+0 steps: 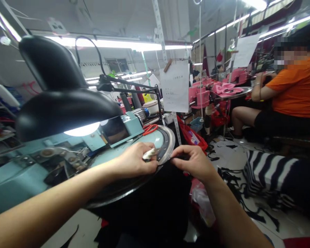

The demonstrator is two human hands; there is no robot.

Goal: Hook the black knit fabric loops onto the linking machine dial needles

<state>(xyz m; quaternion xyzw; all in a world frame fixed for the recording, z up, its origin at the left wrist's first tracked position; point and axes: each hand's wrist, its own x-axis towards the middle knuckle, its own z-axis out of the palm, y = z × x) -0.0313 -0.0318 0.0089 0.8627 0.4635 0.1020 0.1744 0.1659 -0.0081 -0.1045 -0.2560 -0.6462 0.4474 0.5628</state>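
My left hand (136, 160) pinches a small white rolled piece (149, 154), probably fabric, just above the rim of a round metal dial table (169, 141). My right hand (193, 162) grips a thin black fabric strip (179, 157) at that rim, and its fingers hide most of the strip. The hands are close together and do not touch. Black fabric (144, 186) drapes below the dial. Red-handled scissors (150, 129) lie on the teal machine bed (119, 129), beyond my left hand.
A black desk lamp (64, 100) shines low over the teal machine at left. A paper sheet (175, 86) hangs ahead. At right, a co-worker in an orange shirt (294, 89) works at a machine with pink pieces (227, 90). Striped fabric (268, 172) and black scraps (237, 186) lie lower right.
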